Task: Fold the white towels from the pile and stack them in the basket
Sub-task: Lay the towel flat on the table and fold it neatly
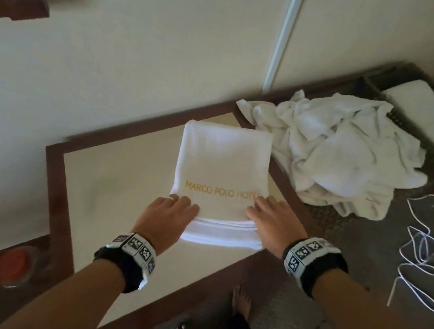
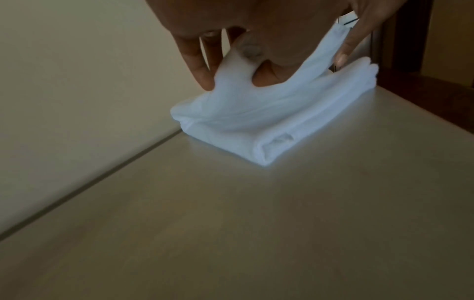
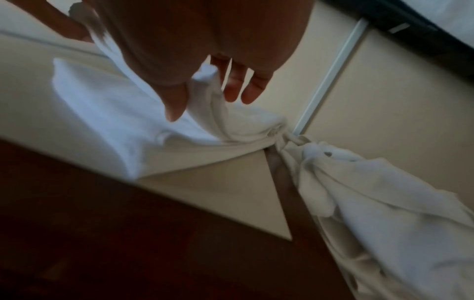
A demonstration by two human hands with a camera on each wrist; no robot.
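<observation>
A folded white towel [image 1: 222, 165] with gold hotel lettering lies on the cream table top [image 1: 109, 190]. My left hand [image 1: 171, 211] is at its near left corner and my right hand [image 1: 267, 215] at its near right corner. In the left wrist view the left hand [image 2: 232, 77] pinches the lifted top layer of the towel [image 2: 256, 125] between thumb and fingers. In the right wrist view the right hand [image 3: 207, 101] pinches the towel [image 3: 102, 105] edge the same way. The loose towel pile [image 1: 339, 155] lies to the right. Beyond it the dark basket [image 1: 376, 84] holds a folded towel [image 1: 428, 112].
The table has a dark wooden border and stands against a cream wall. A white cable [image 1: 420, 253] lies tangled on the carpet at the right. An orange-lidded container [image 1: 12, 265] sits at the lower left. My bare feet [image 1: 241, 302] are below the table edge.
</observation>
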